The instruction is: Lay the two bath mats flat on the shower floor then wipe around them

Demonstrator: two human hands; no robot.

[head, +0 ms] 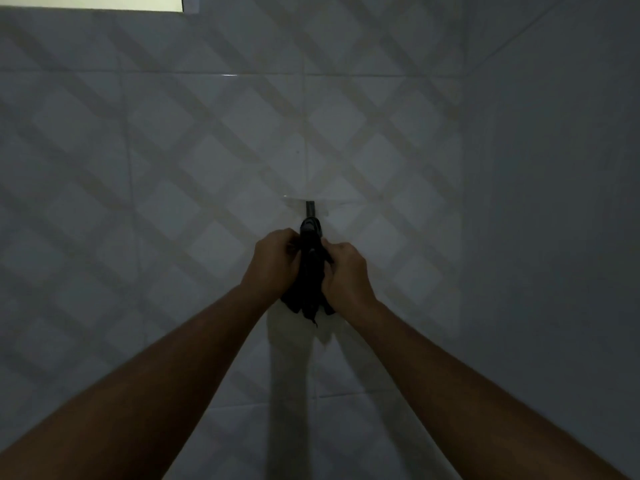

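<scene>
Dim diamond-patterned wall tiles (173,150) face me, with a small hook (309,208) fixed at their middle. A dark cloth (309,271) hangs straight down from that hook, its long axis vertical; my left hand (273,259) and right hand (346,271) grip it from either side, equally near (mats out of view).

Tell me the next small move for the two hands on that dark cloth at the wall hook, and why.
Probably lift the dark crumpled cloth up and off the small metal wall hook. Both the left hand and the right hand already grip its sides, its top is looped over the hook, and the rest hangs bunched against the tiled wall. No mats or floor are in view.
</scene>
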